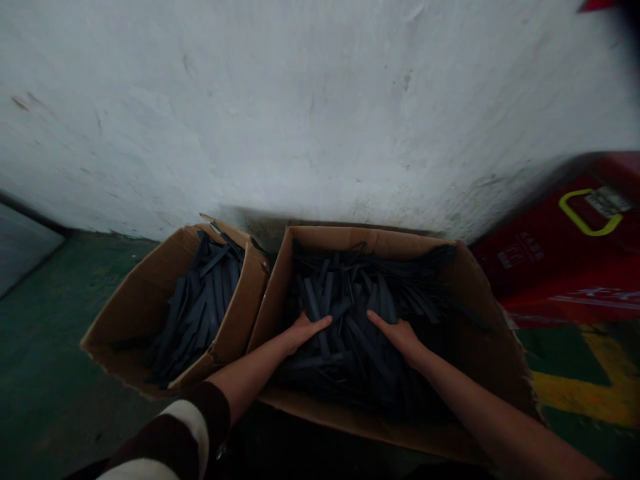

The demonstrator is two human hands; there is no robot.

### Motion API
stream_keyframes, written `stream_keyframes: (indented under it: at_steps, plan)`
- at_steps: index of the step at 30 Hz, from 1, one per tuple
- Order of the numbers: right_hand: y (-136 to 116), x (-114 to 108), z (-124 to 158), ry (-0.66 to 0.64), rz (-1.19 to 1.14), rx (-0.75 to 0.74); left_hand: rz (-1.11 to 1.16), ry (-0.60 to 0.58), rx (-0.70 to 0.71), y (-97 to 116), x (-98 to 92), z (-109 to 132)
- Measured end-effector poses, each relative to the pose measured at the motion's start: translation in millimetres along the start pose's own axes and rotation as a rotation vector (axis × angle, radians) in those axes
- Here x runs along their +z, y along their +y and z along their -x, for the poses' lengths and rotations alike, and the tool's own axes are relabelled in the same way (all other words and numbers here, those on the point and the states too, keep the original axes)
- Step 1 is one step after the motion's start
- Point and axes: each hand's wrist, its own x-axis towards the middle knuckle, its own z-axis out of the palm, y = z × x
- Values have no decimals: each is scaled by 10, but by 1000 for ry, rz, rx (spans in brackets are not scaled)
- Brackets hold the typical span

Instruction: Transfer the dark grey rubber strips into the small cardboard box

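Note:
My left hand (305, 332) reaches into the larger cardboard box (380, 241), its thumb lying over dark grey, flat strips (327, 287). Opposite it, in the same box, my right hand (400, 337) has its thumb stretched across more of the strips. Each hand appears to clasp some of them, with the other fingers mostly hidden among the strips. The strips look thin and flexible, heaped at many angles. Between the two thumbs is a short gap filled with strips.
A smaller cardboard box (250, 300) with similar strips stands close on the left. Behind both boxes rises a scuffed white wall (300, 120). On the right is a red case (540, 267) with a yellow handle (575, 215). The green floor (100, 273) bears yellow lines (585, 400).

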Motion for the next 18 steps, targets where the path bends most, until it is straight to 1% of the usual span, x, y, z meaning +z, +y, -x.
stream_keyframes:
  at_steps: [2, 4, 7, 10, 15, 18]
  plan:
    - [-99, 153, 118, -65, -122, -53, 65, -35, 23, 52, 53, 32]
    - [-223, 311, 225, -172, -260, -93, 131, -69, 23, 106, 76, 71]
    - [-413, 438, 328, -293, -398, -88, 214, -113, 38, 211, 79, 131]
    - [-548, 382, 397, -335, -477, -85, 246, -119, 100, 338, 97, 182]
    - [-694, 144, 562, -329, -512, -153, 209, -95, 185, 513, 178, 282]
    - [-771, 41, 660, -298, -502, -180, 162, -85, 251, 623, 222, 362]
